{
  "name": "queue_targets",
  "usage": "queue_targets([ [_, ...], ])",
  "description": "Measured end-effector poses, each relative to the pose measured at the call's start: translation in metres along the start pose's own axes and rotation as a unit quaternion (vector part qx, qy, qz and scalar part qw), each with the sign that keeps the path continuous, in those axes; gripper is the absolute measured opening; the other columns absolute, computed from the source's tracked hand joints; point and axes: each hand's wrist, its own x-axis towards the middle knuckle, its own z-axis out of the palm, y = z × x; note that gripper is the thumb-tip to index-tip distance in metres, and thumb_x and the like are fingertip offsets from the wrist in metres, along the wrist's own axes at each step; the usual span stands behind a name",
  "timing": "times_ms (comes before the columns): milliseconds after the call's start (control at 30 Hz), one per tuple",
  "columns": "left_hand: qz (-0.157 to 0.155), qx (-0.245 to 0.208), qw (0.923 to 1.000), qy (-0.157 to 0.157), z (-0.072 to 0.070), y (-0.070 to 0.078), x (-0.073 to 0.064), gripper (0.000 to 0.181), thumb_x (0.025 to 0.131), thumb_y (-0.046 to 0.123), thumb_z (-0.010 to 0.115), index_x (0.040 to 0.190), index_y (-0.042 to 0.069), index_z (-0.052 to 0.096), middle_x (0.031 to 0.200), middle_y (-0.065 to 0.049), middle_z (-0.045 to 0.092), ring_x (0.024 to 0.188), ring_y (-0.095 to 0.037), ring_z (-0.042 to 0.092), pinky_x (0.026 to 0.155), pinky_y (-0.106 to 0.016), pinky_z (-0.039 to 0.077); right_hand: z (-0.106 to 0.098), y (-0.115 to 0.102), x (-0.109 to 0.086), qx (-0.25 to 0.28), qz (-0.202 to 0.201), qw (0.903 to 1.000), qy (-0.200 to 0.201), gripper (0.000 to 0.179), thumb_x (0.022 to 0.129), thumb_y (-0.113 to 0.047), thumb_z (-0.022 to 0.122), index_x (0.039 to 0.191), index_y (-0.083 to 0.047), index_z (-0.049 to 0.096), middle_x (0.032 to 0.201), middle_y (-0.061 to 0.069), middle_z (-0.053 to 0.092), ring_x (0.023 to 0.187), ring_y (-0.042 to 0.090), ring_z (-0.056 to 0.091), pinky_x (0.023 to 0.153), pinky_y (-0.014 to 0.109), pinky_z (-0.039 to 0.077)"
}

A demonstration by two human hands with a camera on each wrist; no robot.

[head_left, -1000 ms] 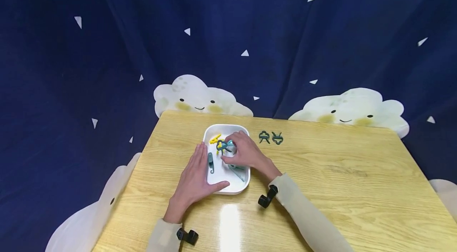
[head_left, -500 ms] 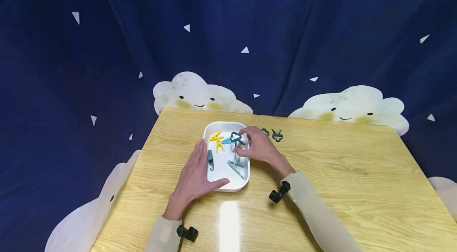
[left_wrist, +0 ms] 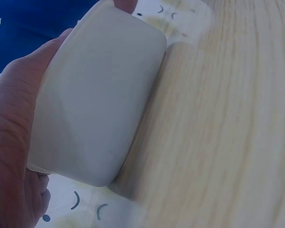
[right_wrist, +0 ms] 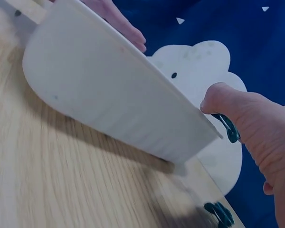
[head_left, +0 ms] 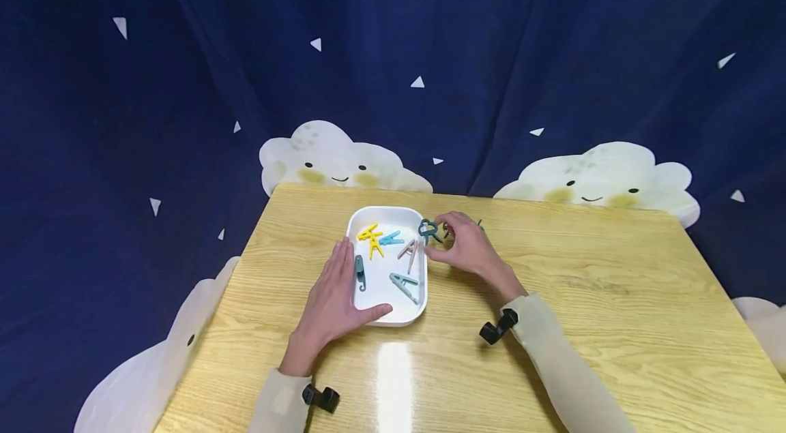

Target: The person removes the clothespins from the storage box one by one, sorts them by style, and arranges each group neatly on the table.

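Observation:
A white tray [head_left: 413, 315] sits on the wooden table [head_left: 614, 296] and holds several clothes pegs: a yellow one [head_left: 370, 239], a light blue one [head_left: 390, 239], a beige one [head_left: 408, 250], a dark teal one [head_left: 359, 272] and a grey-blue one [head_left: 404, 285]. My left hand [head_left: 334, 303] lies flat against the tray's left wall [left_wrist: 95, 109] with straight fingers. My right hand [head_left: 462, 247] pinches a dark green clip [head_left: 428, 230] just past the tray's right rim; the clip [right_wrist: 226, 127] peeks out from under my thumb. Another dark clip [right_wrist: 218, 212] lies on the table behind my hand.
A dark blue curtain [head_left: 393, 44] with white clouds [head_left: 598, 181] hangs behind the table. The table's right half and near edge are bare wood. A glare patch [head_left: 394, 378] sits in front of the tray.
My right hand has lifted the dark green clip out of the tray and carried it right, over the rim toward the clips on the table. My left hand stayed against the tray.

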Motion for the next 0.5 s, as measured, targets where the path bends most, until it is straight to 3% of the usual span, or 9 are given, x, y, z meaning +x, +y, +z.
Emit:
queue_targets([
  [200, -0.001, -0.001, 1.0000, -0.001, 0.000, 0.000, 0.000, 0.142, 0.073, 0.096, 0.056, 0.167, 0.003, 0.005, 0.176, -0.012, 0.003, 0.162, -0.024, 0.002, 0.130, -0.044, 0.019, -0.010, 0.014, -0.008, -0.003, 0.018, 0.9998, 0.010, 0.060, 0.076, -0.046, 0.088, 0.119, -0.008, 0.070, 0.092, 0.014, 0.063, 0.083, 0.023, 0.054, 0.070, 0.036, 0.044],
  [500, 0.002, -0.002, 1.0000, 0.003, 0.000, 0.001, -0.001, 0.140, 0.074, 0.095, 0.057, 0.167, 0.002, 0.008, 0.176, -0.014, 0.005, 0.162, -0.025, 0.004, 0.130, -0.046, 0.020, -0.021, 0.031, -0.015, -0.005, 0.026, 0.9995, 0.019, 0.061, 0.076, -0.044, 0.088, 0.119, -0.005, 0.070, 0.095, 0.017, 0.065, 0.084, 0.031, 0.059, 0.071, 0.038, 0.046],
])
